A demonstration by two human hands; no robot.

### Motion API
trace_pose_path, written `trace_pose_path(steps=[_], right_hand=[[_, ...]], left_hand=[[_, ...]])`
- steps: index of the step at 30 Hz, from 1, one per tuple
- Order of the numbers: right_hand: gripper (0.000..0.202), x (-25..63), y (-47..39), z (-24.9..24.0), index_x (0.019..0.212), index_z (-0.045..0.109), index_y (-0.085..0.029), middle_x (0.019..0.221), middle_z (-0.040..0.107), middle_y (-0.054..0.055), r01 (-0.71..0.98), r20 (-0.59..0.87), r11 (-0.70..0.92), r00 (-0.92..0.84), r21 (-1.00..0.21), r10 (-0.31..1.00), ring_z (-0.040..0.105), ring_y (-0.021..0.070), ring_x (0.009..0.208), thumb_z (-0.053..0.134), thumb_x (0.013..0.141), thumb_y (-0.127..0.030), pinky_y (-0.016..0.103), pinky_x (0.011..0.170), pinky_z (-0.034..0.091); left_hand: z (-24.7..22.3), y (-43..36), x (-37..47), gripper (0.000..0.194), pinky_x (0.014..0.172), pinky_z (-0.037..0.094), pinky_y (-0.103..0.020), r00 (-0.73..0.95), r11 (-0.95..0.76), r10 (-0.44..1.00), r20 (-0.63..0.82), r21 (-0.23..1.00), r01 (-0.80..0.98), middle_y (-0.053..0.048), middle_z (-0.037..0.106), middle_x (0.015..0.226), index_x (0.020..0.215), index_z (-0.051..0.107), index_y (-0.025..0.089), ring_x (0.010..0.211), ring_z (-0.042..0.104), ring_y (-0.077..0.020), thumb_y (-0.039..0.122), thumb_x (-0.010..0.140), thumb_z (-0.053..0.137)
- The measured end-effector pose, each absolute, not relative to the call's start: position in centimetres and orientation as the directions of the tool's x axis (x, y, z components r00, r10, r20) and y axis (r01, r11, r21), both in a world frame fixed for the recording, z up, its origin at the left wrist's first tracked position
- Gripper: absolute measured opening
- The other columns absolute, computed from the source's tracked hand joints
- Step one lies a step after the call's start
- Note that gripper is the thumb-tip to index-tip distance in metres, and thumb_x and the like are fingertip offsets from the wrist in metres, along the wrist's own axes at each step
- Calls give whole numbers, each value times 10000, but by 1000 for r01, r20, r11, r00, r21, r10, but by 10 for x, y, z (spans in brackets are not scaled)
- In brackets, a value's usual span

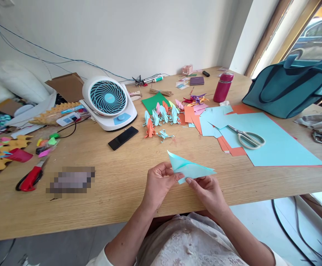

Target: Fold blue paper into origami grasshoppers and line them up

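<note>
A light blue sheet of paper (191,169), folded into a roughly triangular shape with layered edges, is held above the front of the table. My left hand (161,183) pinches its left side, thumb in front and fingers behind. My right hand (209,192) grips its lower edge, with the thumb on the near face and the fingers partly hidden behind the paper. Beyond the hands stands a cluster of small folded paper figures (165,113) in light blue, orange and pink. One light blue figure (165,135) lies closest to the hands.
White-handled scissors (249,139) lie on large light blue paper (281,144) at right, beside orange and blue pieces. A black phone (123,138) and a fan (109,101) are left of the figures. Red-handled scissors (31,177), a red bottle (223,87) and a teal bag (284,88) stand farther out.
</note>
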State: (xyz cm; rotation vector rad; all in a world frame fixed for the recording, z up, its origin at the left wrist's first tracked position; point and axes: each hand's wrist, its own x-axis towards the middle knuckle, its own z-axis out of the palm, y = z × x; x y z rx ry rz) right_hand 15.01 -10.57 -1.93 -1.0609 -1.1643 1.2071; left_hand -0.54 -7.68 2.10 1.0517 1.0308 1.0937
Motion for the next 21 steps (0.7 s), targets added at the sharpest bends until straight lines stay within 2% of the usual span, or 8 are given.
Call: trace_pose_path(steps=[5, 14, 21], right_hand=[[285, 152, -106, -21, 694, 672, -187, 686, 674, 26, -65, 62, 61, -6, -996, 998, 591, 187, 678, 686, 833, -436, 300, 668, 459], [335, 153, -108, -22, 655, 661, -175, 624, 638, 13, -33, 42, 43, 30, -999, 999, 535, 159, 603, 703, 812, -467, 279, 588, 421], [277, 155, -105, -13, 789, 706, -199, 800, 734, 50, -166, 14, 7, -38, -986, 999, 645, 224, 766, 720, 796, -475, 333, 748, 502]], left_hand=[[18, -76, -9, 348, 739, 518, -241, 123, 104, 988, -89, 988, -117, -13, 747, 762, 940, 745, 163, 740, 684, -149, 264, 638, 884], [20, -78, -8, 347, 731, 493, -212, 87, 91, 993, -75, 977, -195, 15, 723, 697, 969, 745, 173, 663, 638, -98, 267, 659, 869], [10, -80, -7, 391, 802, 489, -243, 64, -17, 998, 25, 993, -113, 15, 709, 734, 1088, 715, 196, 748, 645, -127, 253, 719, 831]])
